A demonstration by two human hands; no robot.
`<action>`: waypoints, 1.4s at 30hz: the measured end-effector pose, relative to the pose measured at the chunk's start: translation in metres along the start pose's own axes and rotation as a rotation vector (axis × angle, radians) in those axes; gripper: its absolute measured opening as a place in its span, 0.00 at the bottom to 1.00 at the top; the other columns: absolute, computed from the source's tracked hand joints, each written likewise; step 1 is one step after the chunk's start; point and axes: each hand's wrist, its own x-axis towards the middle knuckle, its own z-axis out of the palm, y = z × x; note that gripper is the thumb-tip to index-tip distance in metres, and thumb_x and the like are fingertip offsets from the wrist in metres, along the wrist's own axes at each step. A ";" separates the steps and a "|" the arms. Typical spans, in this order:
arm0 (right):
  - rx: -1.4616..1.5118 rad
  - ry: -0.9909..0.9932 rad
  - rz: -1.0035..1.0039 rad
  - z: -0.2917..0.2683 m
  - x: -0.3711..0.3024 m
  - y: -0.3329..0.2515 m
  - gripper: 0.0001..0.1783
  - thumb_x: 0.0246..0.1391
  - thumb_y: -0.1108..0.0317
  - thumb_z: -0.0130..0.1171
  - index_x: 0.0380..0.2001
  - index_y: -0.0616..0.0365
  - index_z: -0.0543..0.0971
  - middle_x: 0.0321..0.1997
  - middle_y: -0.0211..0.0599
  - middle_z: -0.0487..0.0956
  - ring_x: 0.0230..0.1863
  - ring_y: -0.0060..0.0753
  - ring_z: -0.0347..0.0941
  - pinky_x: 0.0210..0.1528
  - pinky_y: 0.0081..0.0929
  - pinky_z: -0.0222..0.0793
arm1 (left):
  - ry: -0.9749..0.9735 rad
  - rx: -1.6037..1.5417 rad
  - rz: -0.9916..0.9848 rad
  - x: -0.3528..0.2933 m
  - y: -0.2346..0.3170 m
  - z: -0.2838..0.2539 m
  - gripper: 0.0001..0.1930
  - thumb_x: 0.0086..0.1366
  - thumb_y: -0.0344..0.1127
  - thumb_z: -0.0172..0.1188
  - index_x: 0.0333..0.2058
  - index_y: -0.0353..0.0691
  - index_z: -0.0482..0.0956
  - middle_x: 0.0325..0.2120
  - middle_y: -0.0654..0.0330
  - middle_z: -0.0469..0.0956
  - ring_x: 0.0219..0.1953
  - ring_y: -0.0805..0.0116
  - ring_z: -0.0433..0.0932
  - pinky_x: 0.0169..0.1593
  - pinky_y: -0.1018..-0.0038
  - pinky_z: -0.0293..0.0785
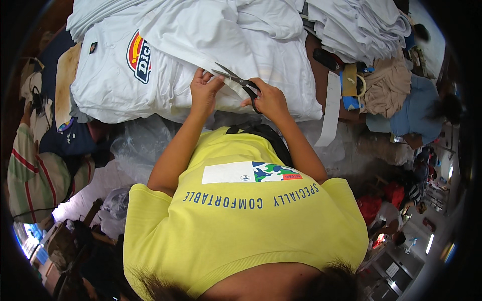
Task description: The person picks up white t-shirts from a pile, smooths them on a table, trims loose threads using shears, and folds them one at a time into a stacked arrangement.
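Observation:
My right hand (269,103) grips a pair of black-handled scissors (245,83), fingers in the loops. The blades are spread and point left, over the edge of a white T-shirt (201,37). Beside the blade tips my left hand (204,94) pinches the edge of that white cloth; its fingertips are partly hidden by the fabric. Whether the blades touch a thread or the cloth, I cannot tell. Under and to the left lies another white T-shirt (108,95) with a colourful printed emblem, on a thick pile of white garments.
More white garments (359,27) are stacked at the far right. Beige cloth (389,85), a tape roll (360,86) and a white strip (330,108) lie on the right. A person in striped clothing (37,175) is at the left; another in blue (416,113) is at the right.

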 end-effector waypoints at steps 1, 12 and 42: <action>0.017 0.010 -0.019 0.003 0.000 0.004 0.30 0.29 0.53 0.70 0.39 0.51 0.74 0.18 0.38 0.73 0.21 0.42 0.72 0.25 0.32 0.65 | 0.003 0.003 0.000 0.000 0.000 0.000 0.27 0.52 0.18 0.58 0.52 0.38 0.62 0.41 0.59 0.74 0.40 0.72 0.75 0.42 0.77 0.75; 0.062 0.073 -0.020 0.003 -0.008 0.012 0.23 0.36 0.58 0.68 0.36 0.53 0.73 0.22 0.43 0.77 0.26 0.48 0.74 0.27 0.36 0.66 | 0.016 0.041 -0.017 -0.004 0.000 -0.002 0.24 0.54 0.21 0.57 0.50 0.37 0.63 0.40 0.59 0.74 0.39 0.72 0.75 0.43 0.77 0.74; -0.152 0.334 0.586 -0.113 -0.078 0.179 0.25 0.45 0.78 0.51 0.50 0.55 0.67 0.37 0.50 0.76 0.40 0.47 0.74 0.43 0.35 0.67 | 0.168 -0.193 -0.037 0.040 0.018 -0.059 0.12 0.62 0.27 0.50 0.44 0.33 0.68 0.37 0.58 0.74 0.39 0.68 0.75 0.47 0.71 0.73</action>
